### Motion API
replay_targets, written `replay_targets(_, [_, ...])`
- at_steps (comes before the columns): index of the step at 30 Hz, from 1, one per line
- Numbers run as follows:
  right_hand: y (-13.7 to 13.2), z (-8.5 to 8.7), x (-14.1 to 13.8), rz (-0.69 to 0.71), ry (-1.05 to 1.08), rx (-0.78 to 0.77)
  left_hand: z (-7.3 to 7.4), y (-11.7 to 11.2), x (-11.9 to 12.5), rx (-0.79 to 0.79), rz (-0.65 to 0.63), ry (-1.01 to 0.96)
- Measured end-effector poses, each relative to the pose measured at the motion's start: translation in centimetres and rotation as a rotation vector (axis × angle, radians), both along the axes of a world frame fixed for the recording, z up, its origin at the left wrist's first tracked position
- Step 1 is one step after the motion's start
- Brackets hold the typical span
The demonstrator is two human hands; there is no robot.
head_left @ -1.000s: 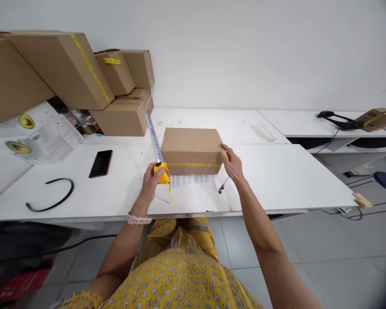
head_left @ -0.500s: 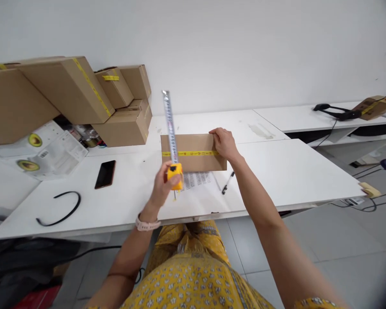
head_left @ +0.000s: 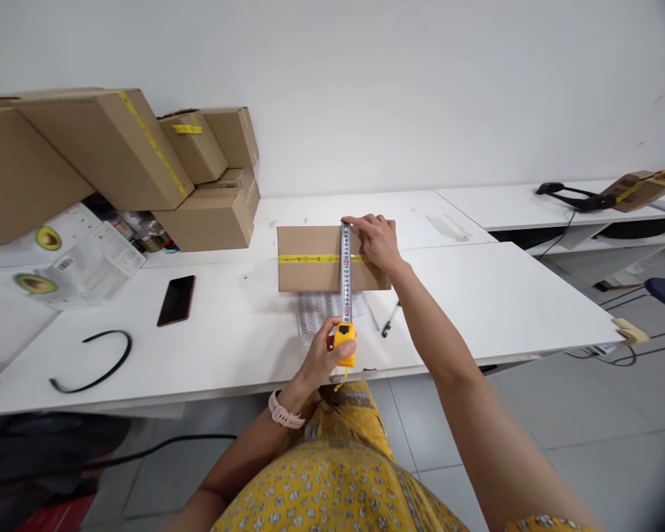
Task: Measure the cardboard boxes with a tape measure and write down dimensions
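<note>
Left hand (head_left: 326, 356) grips yellow tape measure (head_left: 345, 343) near tabletop (head_left: 476, 295) front edge. Blade (head_left: 346, 270) runs across cardboard box (head_left: 310, 258); right hand (head_left: 374, 240) pins its tip at box far edge. Printed sheet (head_left: 324, 309) and pen (head_left: 391, 319) sit just in front of box.

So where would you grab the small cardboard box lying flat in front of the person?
Probably by its two short ends, from above. The box lies flat, long side across the table; its left end is free. The right hand holds the tape blade at the far edge and the left hand holds the yellow case in front, so front and back are taken.
</note>
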State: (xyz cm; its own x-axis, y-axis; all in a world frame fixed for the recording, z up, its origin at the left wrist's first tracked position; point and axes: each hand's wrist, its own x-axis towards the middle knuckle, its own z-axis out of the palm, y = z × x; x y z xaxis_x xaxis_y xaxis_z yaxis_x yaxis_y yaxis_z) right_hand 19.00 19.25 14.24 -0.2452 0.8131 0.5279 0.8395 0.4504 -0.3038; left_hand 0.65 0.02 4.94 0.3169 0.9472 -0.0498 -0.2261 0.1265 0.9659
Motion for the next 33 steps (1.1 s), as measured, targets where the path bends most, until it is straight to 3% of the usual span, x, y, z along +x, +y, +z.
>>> replay_targets(18, [0.8, -0.3, 0.4, 0.015, -0.039, -0.008, -5.1, 1.4, 0.0, 0.027, 0.039, 0.089])
replay_targets(33, [0.8, -0.4, 0.4, 0.011, -0.054, 0.004, -5.3, 1.9, 0.1, 0.054, 0.003, 0.116])
